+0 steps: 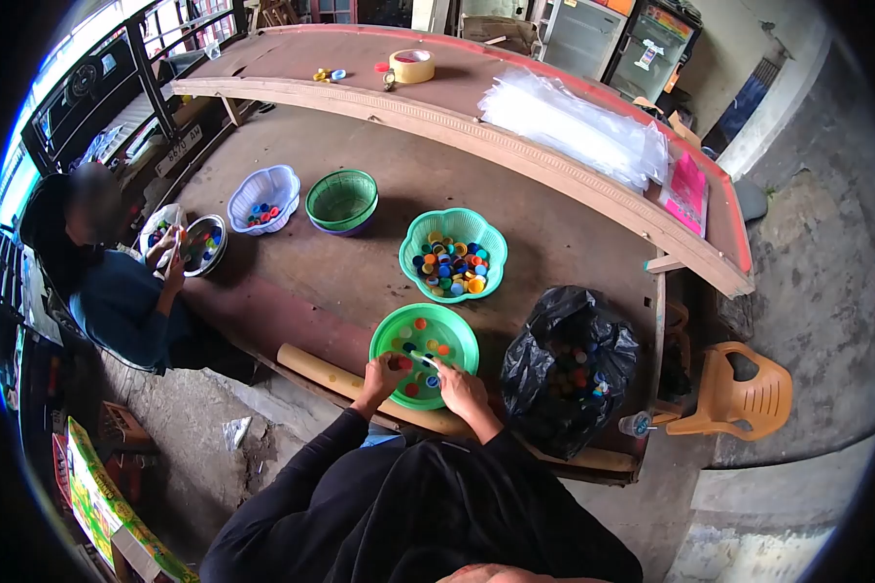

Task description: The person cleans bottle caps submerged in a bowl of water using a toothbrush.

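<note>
Over the near part of a green basin [377, 335], my left hand [379, 381] is closed on a red bottle cap [397, 362]. Opposite it, my right hand [463, 391] grips a thin, pale, blade-like tool [422, 359] pointing toward the left hand; its exact kind is too small to make out. Several bottle caps in orange, red, blue and white lie spread out in the basin below both hands. Just beyond stands a teal scalloped bowl [501, 243] heaped with mixed caps. To the right of my right hand, a black plastic bag [535, 364] gapes around more caps.
Farther left are a green basket [342, 197], a lavender bowl [264, 183] with caps and a metal bowl [222, 255]. Another person [126, 301] sits there, hands at that bowl. A raised shelf holds tape [412, 66] and clear plastic bags [574, 126]. An orange chair [739, 394] stands right.
</note>
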### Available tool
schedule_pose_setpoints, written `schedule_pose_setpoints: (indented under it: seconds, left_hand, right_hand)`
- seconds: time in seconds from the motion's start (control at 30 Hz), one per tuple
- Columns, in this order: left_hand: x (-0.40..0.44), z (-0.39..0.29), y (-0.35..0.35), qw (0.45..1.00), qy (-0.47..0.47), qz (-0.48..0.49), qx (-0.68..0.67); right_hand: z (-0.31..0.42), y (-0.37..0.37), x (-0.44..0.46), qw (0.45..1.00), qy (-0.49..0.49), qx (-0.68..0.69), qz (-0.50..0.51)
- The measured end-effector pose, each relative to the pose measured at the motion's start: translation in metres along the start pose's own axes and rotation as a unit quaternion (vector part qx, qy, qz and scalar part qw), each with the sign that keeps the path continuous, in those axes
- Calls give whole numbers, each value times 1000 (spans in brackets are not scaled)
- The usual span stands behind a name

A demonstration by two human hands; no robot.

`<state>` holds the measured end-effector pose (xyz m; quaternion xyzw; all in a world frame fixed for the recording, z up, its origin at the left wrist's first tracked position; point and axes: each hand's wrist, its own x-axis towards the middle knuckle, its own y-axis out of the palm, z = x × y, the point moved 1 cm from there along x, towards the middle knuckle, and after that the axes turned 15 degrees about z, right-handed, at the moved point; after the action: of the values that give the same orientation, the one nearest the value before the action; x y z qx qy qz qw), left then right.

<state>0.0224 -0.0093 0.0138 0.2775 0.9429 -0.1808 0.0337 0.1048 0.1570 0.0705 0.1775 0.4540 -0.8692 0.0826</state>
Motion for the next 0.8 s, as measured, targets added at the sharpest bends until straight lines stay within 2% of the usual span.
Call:
schedule_pose_setpoints:
  seconds: [0.03,0.1,0.13,0.27,0.3,0.37,0.43,0.5,0.57,0.67,0.73,0.8]
  left_hand:
    - [1,0,-1,1000,1,0,1]
    - [2,-6,-1,1000,23,0,-2]
    - [2,-12,-1,999,35,15,-21]
    - [11,11,2,999,37,24,7]
    - [10,2,-2,998,12,58,34]
    - [11,3,-2,998,23,42,44]
    - [12,3,-4,999,7,48,18]
    - [14,5,-6,997,0,31,75]
    - [20,14,-7,998,2,12,63]
    - [19,8,-8,999,-14,3,33]
    - [13,-11,-10,1000,-6,22,5]
    - [15,-11,-6,999,1,41,-23]
  right_hand:
    - [-1,3,-1,1000,0,1,-1]
    - [-3,5,-3,997,-77,21,24]
    - [-2,1,-2,999,-21,-7,45]
    - [-8,-7,11,997,17,-70,9]
    - [-9,-4,17,997,12,-70,7]
    - [-16,8,30,992,-11,-125,-32]
    - [-16,10,35,990,-20,-138,3]
    - [-13,8,38,994,17,-99,39]
    - [8,-7,27,999,11,-34,23]
    - [10,-7,24,996,-7,-37,78]
    - [2,-3,25,994,25,-32,99]
    - [4,-12,23,996,54,-38,64]
